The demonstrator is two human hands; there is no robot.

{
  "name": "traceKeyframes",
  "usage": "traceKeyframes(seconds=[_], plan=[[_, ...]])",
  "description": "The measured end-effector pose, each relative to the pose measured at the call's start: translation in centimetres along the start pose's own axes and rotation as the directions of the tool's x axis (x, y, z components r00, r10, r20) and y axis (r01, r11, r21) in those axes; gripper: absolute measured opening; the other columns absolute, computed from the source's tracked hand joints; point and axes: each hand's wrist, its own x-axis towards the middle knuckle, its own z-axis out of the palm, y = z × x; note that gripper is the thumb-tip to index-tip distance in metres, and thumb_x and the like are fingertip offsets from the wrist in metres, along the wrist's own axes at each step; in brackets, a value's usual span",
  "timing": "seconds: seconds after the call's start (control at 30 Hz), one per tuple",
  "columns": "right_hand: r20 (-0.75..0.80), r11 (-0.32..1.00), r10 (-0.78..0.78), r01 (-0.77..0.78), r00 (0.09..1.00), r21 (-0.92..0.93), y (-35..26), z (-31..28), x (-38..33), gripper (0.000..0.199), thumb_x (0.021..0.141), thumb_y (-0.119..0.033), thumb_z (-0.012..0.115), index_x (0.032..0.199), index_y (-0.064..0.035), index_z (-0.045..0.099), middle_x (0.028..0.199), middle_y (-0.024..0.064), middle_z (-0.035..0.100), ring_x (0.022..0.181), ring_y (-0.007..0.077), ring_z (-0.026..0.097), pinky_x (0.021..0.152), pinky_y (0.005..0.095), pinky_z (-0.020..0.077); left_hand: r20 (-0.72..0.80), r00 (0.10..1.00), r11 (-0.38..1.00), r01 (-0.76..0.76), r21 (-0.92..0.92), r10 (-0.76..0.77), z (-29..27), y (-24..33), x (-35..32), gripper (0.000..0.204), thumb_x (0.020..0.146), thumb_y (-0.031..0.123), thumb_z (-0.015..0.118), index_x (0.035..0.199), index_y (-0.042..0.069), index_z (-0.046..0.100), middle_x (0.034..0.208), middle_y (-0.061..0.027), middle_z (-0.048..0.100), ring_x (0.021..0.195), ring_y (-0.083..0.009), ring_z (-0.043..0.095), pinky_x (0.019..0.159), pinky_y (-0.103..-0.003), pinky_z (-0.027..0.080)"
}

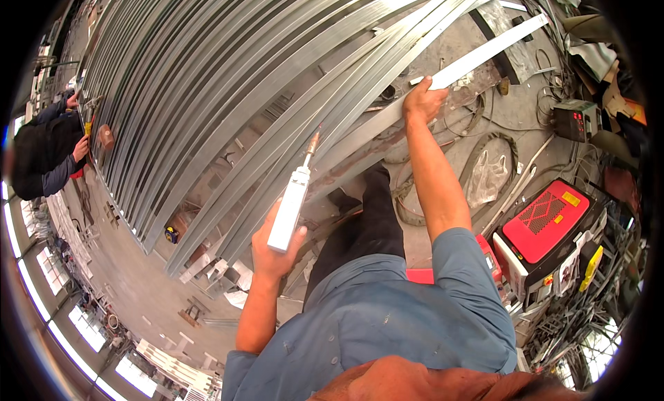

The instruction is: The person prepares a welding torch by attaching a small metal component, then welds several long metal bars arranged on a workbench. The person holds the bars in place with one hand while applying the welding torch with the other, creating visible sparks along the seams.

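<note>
My left hand (275,247) is closed round a white, boxy welding gun (289,207) with a copper-coloured nozzle. The nozzle points up and away, over the long silver metal tubes (266,172) in front of me. Whether its tip touches a tube, I cannot tell. On the right, my right hand (423,102) grips the side of a long, pale square tube (477,63), its fingers mostly hidden behind the metal. That tube slants from near my legs toward the far right. Many parallel tubes form a wide rack at the left and far side.
At the far left a co-worker (48,148) in dark clothes has both hands on a yellow-handled tool by the rack's edge. A red and black machine (546,217) stands at my right. Cables and hoses (477,124) lie on the floor. A tape measure (171,233) sits below the tubes.
</note>
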Motion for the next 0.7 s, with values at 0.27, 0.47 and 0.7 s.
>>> traceKeyframes(seconds=[0.27,0.47,0.7], plan=[[0.018,1.000,0.006,-0.006,1.000,-0.002,0.14,0.07,0.05,0.072,0.099,-0.046,0.051,0.142,0.0091,0.036,0.127,0.0318,0.059,0.115,0.0492,0.060,0.099,0.0554,0.0463,-0.005,1.000,0.999,-0.027,0.041,0.028,0.39,-0.85,-0.27,0.062,0.085,0.016,0.082,0.136,-0.009,0.056,0.119,-0.0245,0.071,0.101,-0.0352,0.074,0.085,-0.038,0.058],[0.031,1.000,0.020,-0.020,0.999,-0.011,-0.11,-0.20,0.00,0.072,0.099,-0.045,0.051,0.143,0.0087,0.035,0.128,0.0311,0.059,0.116,0.0478,0.061,0.099,0.0546,0.0468,0.000,1.000,0.999,-0.019,0.051,0.019,0.39,-0.59,-0.14,0.062,0.085,0.015,0.082,0.136,-0.008,0.056,0.115,-0.0237,0.072,0.098,-0.0344,0.074,0.084,-0.037,0.058],[0.037,1.000,0.016,-0.015,0.999,-0.013,-0.21,-0.28,-0.07,0.072,0.099,-0.046,0.051,0.142,0.0087,0.035,0.128,0.0306,0.059,0.116,0.0477,0.061,0.099,0.0545,0.0469,0.001,0.999,0.995,-0.041,0.086,0.041,0.53,-0.63,-0.22,0.065,0.083,0.013,0.083,0.138,-0.008,0.055,0.112,-0.0237,0.072,0.096,-0.0353,0.074,0.081,-0.038,0.059]])
